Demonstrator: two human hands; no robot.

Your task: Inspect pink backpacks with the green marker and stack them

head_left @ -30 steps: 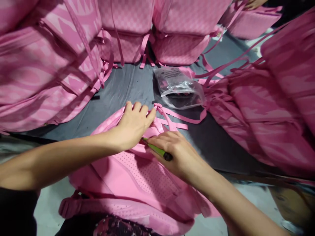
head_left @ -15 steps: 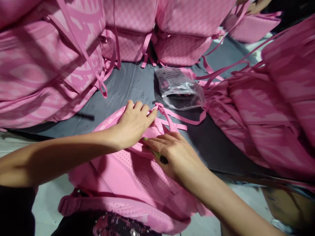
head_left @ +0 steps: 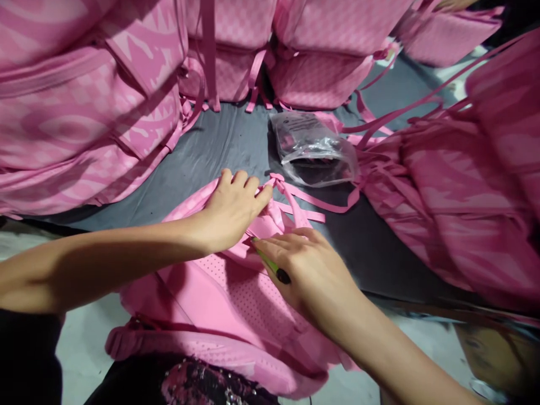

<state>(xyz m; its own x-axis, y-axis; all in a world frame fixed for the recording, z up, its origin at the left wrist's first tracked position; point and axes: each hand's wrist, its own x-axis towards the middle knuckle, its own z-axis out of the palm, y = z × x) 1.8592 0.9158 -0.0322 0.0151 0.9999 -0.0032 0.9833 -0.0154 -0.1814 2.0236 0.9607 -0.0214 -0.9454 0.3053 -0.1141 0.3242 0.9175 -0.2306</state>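
A pink backpack [head_left: 185, 306] lies in front of me with its dotted back panel up, its near end over my lap and its top on the dark table cover. My left hand [head_left: 234, 211] grips the top of this backpack, fingers curled over the fabric near the strap loop. Close beside it, my right hand [head_left: 307, 261] is closed around a slim green tool [head_left: 269, 262] with a black end. The tool's tip points at the backpack's top seam between my hands. What the tip touches is hidden by my fingers.
Beyond my hands a clear plastic bag [head_left: 314, 149] sits on the dark table cover [head_left: 228, 135]. Large pink backpacks stand at the left [head_left: 84, 118], at the back [head_left: 324, 73] and at the right [head_left: 459, 197]. Another person's hand [head_left: 455, 4] shows at the top right, above a pink bag [head_left: 451, 36].
My view has shifted slightly, so most things sit a little further right. Both hands keep their places on the backpack, and more of the green tool shows.
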